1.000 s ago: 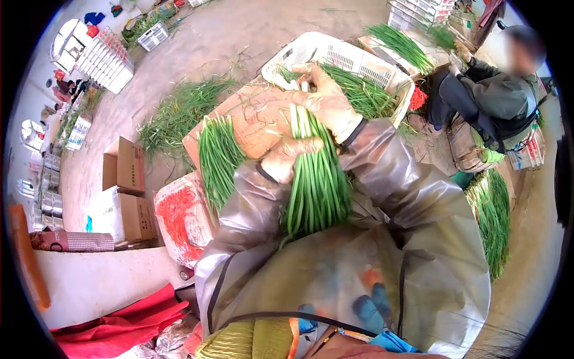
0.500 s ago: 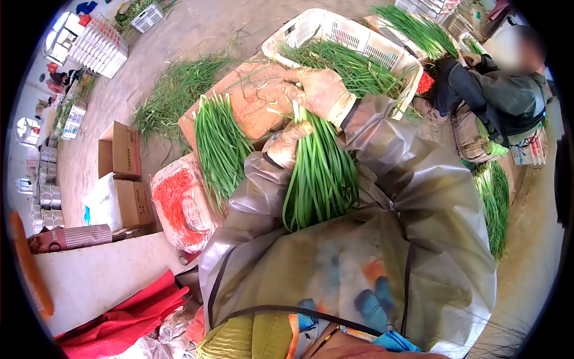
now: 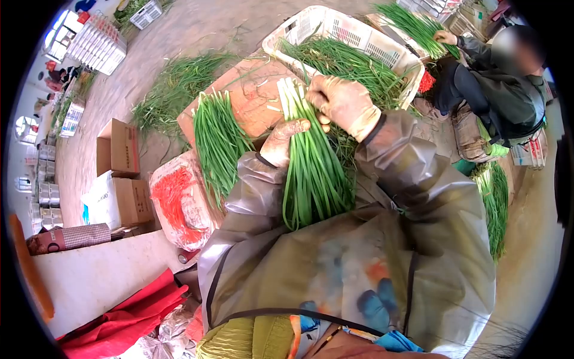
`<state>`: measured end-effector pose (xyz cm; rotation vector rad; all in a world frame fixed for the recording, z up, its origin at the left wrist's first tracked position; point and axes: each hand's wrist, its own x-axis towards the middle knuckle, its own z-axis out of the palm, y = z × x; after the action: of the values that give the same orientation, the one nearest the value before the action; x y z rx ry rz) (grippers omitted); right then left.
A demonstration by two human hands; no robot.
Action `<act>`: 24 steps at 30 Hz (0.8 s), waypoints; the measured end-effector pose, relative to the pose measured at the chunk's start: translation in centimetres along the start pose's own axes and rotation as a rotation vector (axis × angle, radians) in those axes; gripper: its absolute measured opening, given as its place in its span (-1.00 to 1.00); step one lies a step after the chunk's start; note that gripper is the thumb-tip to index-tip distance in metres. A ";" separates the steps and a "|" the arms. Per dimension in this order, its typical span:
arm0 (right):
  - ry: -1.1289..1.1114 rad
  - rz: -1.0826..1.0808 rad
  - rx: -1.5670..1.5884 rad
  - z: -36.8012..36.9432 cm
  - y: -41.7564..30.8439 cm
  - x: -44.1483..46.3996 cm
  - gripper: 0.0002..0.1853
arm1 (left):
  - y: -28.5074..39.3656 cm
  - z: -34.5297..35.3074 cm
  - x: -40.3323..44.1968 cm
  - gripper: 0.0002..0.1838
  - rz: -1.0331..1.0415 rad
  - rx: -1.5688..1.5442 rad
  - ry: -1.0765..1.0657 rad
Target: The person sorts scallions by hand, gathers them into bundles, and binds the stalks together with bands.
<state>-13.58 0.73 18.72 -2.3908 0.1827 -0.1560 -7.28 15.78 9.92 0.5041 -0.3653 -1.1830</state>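
My left hand [image 3: 283, 142] is wrapped round a bunch of garlic chives [image 3: 315, 173], its thumb lying across the stems. The pale cut ends point away from me and the green leaves hang towards my lap. Against the right side of the pale ends, my right hand [image 3: 347, 103] is closed, its fingertips curled in a pinch at the stems. Part of the grip is hidden behind the knuckles. A second bunch of chives [image 3: 220, 146] lies to the left, on the edge of a reddish-brown board [image 3: 254, 90] strewn with leaf scraps.
Behind the board stands a white crate [image 3: 373, 39] holding loose greens. Red ties [image 3: 176, 200] lie on a package at left, near cardboard boxes [image 3: 122, 149]. Trimmed leaves [image 3: 179, 90] are heaped on the floor. A seated co-worker [image 3: 496, 90] reaches towards other chives [image 3: 412, 27] at right.
My right hand has moved off the top of the stem ends to their right side, and its fingers have curled in. The pale ends now show. The co-worker's hand has reached out over the chives.
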 end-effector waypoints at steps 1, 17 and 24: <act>0.226 -0.220 -0.171 0.1 1.6 0.7 -0.88 | 0.1 0.4 -0.1 -0.41 -0.055 -0.019 0.066; -0.004 -0.200 -0.089 -1.9 2.1 3.5 -0.79 | -0.3 0.6 0.3 -0.29 -0.138 0.018 -0.070; -0.076 -0.138 0.009 -4.9 8.7 6.8 -0.63 | 0.1 3.2 0.0 -0.20 -0.038 0.073 -0.086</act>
<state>-8.49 -10.00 16.79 -2.3960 -0.0186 -0.1297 -8.86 15.27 12.70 0.5267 -0.4758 -1.2335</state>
